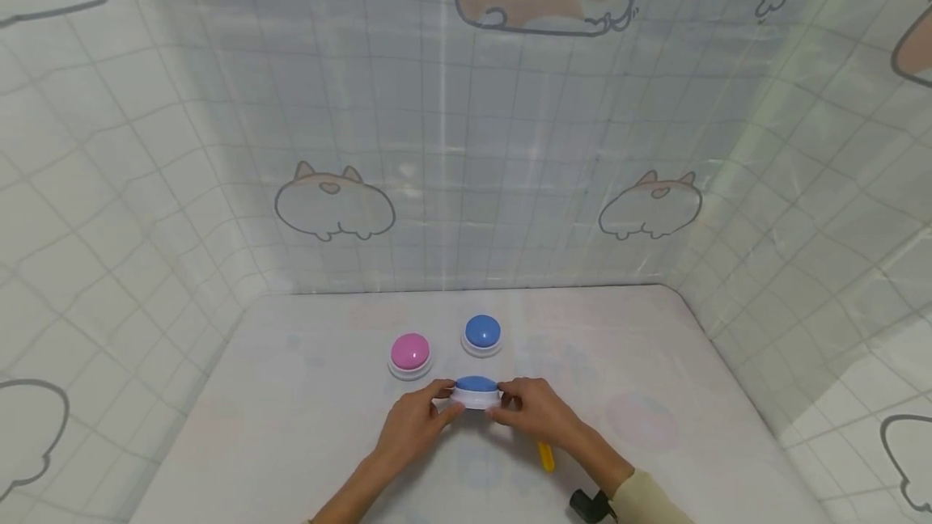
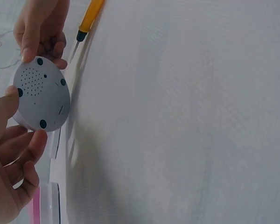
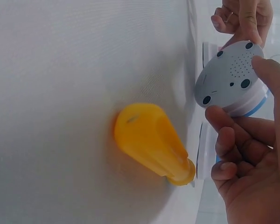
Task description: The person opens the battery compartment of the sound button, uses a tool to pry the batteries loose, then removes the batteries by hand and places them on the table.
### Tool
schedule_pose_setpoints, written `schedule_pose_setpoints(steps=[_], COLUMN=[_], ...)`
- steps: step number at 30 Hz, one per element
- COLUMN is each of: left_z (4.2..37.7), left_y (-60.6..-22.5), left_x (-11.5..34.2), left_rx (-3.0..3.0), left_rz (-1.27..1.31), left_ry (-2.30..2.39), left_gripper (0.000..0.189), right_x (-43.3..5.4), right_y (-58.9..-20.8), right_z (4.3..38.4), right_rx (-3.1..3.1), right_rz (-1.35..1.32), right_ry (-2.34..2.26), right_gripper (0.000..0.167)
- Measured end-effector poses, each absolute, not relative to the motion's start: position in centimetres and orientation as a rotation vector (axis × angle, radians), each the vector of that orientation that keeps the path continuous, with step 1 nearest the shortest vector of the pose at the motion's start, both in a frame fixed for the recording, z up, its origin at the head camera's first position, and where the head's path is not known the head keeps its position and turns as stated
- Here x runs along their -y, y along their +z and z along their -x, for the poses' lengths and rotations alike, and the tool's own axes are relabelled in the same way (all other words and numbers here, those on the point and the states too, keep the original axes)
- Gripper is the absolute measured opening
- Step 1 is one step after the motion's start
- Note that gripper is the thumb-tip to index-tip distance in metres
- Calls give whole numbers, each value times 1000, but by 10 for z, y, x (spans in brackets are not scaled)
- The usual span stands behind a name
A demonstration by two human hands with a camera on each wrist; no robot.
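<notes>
Both hands hold a round push button (image 1: 476, 397) with a blue dome and white base, raised and tilted over the table. My left hand (image 1: 413, 420) pinches its left edge between thumb and fingers. At the opposite edge, the right hand (image 1: 542, 412) grips it the same way. Its underside (image 2: 49, 105) shows in both wrist views, with speaker holes, dark round feet and a small hole. Beyond it on the table stand a pink push button (image 1: 410, 352) and a second blue push button (image 1: 482, 332).
A yellow-handled screwdriver (image 3: 151, 142) lies on the table near the right hand. A black object (image 1: 588, 506) shows beside the right sleeve (image 1: 648, 500). Wall sheets with a grid and cartoon animals (image 1: 335, 204) rise behind and beside the white tabletop (image 1: 291, 403).
</notes>
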State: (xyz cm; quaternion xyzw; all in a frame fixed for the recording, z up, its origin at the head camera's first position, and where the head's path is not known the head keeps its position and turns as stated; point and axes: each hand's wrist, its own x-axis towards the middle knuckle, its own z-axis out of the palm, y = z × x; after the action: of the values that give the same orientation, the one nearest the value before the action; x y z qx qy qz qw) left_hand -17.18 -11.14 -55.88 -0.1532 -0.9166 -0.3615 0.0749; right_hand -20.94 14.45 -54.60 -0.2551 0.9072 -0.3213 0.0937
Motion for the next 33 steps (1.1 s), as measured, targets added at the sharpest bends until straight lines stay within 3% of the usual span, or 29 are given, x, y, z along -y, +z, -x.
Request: schedule_pose_setpoints(steps=[18,33], left_z=[167,169], left_y=[-553,-551], left_x=[106,103], left_rx=[2740,2773], left_rz=[392,361], left_ry=[-1063,-1015], left_gripper=[22,20], right_x=[-148,-146], right_y=[-547,-549], right_z=[208,209], right_rx=[-2723,-2717], right_rz=[605,558], right_ry=[-1033,-1072], right_gripper=[50,42])
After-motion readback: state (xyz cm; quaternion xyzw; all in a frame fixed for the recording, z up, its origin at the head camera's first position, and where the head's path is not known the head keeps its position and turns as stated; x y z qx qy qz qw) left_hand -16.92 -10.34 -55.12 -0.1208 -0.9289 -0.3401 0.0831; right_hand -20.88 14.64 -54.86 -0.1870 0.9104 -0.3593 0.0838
